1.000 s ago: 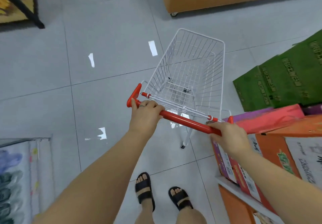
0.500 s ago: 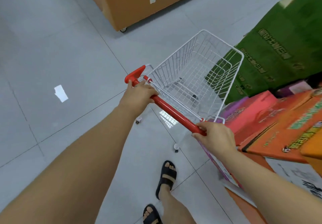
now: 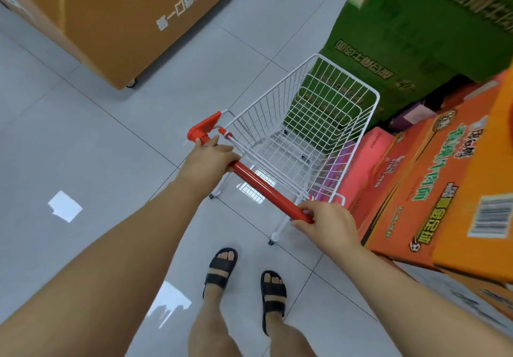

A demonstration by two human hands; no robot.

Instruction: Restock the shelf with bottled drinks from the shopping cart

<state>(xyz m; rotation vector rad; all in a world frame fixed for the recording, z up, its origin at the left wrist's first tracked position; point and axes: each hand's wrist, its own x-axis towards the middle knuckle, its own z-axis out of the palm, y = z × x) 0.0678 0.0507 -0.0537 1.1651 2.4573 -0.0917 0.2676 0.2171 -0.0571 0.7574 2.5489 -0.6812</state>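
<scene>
Your left hand and right hand, both gripping the handle, have swung the empty cart toward the green boxes, so restocking looks finished.

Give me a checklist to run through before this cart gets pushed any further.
1. Grip of left hand on red plastic handle bar: ok.
2. Grip of right hand on the bar's other end: ok.
3. Bottled drinks in white wire cart basket: not ok, no bottles visible.
4. Right-side clearance: not ok, pink carton and orange carton sit close beside the basket; contact cannot tell.
5. Path ahead: not ok, green cartons stand just past the basket's front.
6. Shelf to restock: cannot tell, not recognisable here.
</scene>
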